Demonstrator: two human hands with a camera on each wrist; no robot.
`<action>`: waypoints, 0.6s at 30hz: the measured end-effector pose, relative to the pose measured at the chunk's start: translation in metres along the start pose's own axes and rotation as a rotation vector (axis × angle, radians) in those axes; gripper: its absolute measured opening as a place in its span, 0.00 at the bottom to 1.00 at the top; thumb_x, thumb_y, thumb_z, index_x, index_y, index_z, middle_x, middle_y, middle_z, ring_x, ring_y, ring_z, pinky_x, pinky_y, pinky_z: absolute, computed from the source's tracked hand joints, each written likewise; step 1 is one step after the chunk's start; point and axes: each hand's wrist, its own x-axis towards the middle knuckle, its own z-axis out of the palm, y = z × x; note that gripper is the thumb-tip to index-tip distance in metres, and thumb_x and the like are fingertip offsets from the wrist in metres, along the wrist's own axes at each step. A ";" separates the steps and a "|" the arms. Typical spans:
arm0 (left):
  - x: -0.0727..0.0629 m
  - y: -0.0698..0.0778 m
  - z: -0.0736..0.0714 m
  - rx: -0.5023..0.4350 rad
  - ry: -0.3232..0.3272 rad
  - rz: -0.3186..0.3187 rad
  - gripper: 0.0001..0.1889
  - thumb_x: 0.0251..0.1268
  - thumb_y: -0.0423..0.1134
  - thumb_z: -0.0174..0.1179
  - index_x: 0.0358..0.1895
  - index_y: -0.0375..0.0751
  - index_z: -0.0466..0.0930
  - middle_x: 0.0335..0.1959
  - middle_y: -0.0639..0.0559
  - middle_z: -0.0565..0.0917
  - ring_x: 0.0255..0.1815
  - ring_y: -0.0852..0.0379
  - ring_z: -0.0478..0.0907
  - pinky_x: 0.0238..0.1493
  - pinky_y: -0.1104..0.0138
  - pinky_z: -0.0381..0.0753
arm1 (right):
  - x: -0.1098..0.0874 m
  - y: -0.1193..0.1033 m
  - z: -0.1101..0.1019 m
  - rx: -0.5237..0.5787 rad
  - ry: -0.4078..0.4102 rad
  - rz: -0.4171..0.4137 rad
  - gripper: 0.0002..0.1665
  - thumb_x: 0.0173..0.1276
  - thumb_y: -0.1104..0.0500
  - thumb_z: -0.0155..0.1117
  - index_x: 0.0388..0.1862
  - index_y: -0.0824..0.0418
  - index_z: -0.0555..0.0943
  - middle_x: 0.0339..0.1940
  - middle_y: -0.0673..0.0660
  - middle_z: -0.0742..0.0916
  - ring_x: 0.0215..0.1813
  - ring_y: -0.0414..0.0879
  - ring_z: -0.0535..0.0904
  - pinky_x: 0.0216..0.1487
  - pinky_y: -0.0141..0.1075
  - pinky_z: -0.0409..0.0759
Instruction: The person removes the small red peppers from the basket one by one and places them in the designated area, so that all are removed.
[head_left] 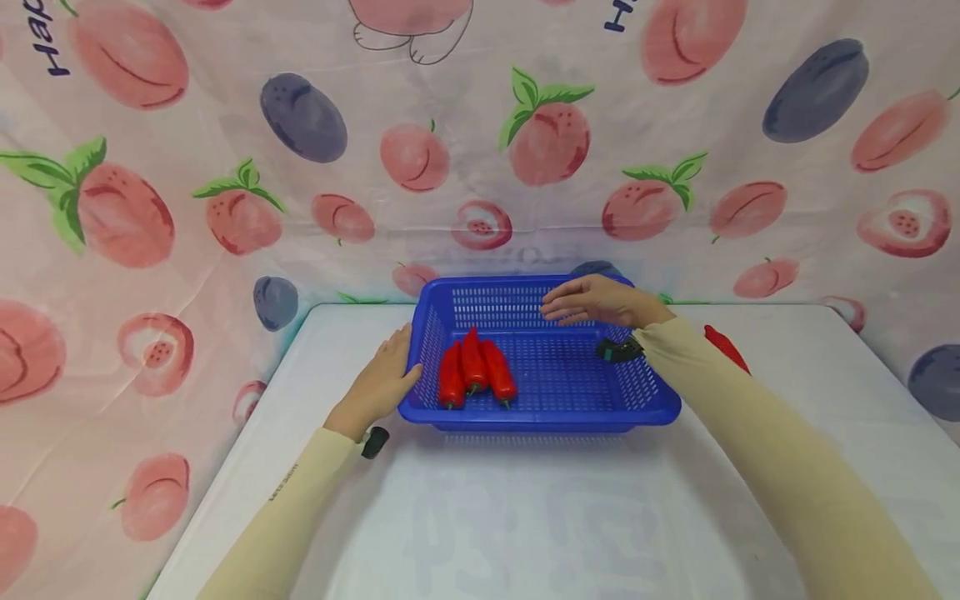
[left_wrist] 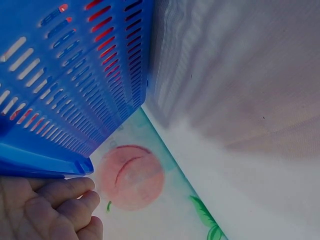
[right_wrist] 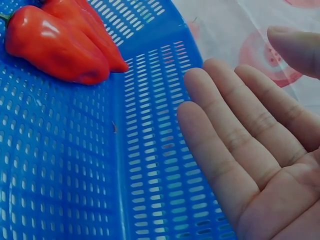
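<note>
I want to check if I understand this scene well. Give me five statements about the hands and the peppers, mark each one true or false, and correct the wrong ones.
1. Three red peppers lie in the blue basket. True.
2. The left hand holds a pepper. False: it touches the basket's left side and has no pepper.
3. The right hand holds nothing. True.
4. The peppers in the basket lie at its right end. False: they lie toward its left end.
5. A red thing, partly hidden by the right sleeve, shows to the right of the basket. True.
</note>
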 end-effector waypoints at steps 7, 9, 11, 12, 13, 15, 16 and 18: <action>0.000 0.000 0.001 0.009 0.015 0.014 0.37 0.71 0.44 0.43 0.74 0.31 0.38 0.76 0.38 0.47 0.77 0.40 0.42 0.77 0.51 0.43 | 0.009 0.009 0.005 0.014 -0.032 -0.012 0.28 0.73 0.61 0.48 0.66 0.77 0.62 0.66 0.74 0.69 0.64 0.56 0.74 0.70 0.57 0.61; 0.000 0.001 0.001 0.008 0.018 0.018 0.37 0.70 0.44 0.43 0.74 0.30 0.38 0.76 0.37 0.47 0.77 0.40 0.43 0.77 0.51 0.43 | 0.011 0.011 0.007 0.014 -0.035 -0.005 0.28 0.73 0.61 0.49 0.66 0.76 0.63 0.67 0.74 0.69 0.66 0.59 0.72 0.70 0.55 0.62; 0.001 0.001 0.001 0.008 0.016 0.016 0.37 0.70 0.44 0.43 0.74 0.30 0.38 0.76 0.37 0.47 0.77 0.40 0.43 0.77 0.51 0.43 | 0.013 0.012 0.010 0.013 -0.036 -0.001 0.27 0.72 0.62 0.50 0.65 0.76 0.64 0.66 0.74 0.69 0.66 0.61 0.70 0.69 0.55 0.63; 0.001 0.001 0.001 0.008 0.016 0.014 0.37 0.70 0.44 0.43 0.74 0.30 0.38 0.76 0.37 0.47 0.77 0.40 0.43 0.77 0.51 0.43 | 0.014 0.012 0.011 0.012 -0.040 -0.003 0.27 0.72 0.62 0.50 0.65 0.76 0.63 0.66 0.74 0.70 0.67 0.62 0.70 0.69 0.55 0.63; 0.001 0.001 0.001 0.010 0.016 0.013 0.37 0.70 0.44 0.43 0.74 0.30 0.38 0.76 0.37 0.47 0.77 0.40 0.43 0.77 0.51 0.43 | 0.015 0.013 0.012 0.018 -0.041 -0.001 0.27 0.72 0.63 0.50 0.65 0.76 0.64 0.66 0.74 0.70 0.66 0.62 0.71 0.69 0.55 0.63; 0.001 0.000 0.001 0.010 0.017 0.011 0.37 0.70 0.44 0.43 0.74 0.30 0.38 0.76 0.37 0.47 0.77 0.40 0.42 0.77 0.51 0.43 | 0.018 0.014 0.015 0.020 -0.041 0.003 0.27 0.71 0.63 0.51 0.65 0.75 0.65 0.65 0.72 0.73 0.64 0.59 0.73 0.69 0.56 0.63; 0.001 0.000 0.001 0.008 0.017 0.011 0.37 0.70 0.44 0.43 0.74 0.30 0.38 0.76 0.37 0.47 0.77 0.40 0.42 0.77 0.51 0.43 | 0.019 0.014 0.017 0.015 -0.045 0.002 0.26 0.71 0.63 0.51 0.65 0.76 0.65 0.64 0.71 0.74 0.64 0.58 0.75 0.69 0.56 0.63; 0.001 0.000 0.001 0.005 0.016 0.009 0.37 0.70 0.44 0.43 0.74 0.31 0.37 0.76 0.37 0.47 0.77 0.40 0.42 0.77 0.52 0.42 | 0.022 0.015 0.020 0.018 -0.052 0.003 0.26 0.71 0.64 0.51 0.65 0.76 0.64 0.63 0.70 0.75 0.64 0.59 0.74 0.69 0.58 0.61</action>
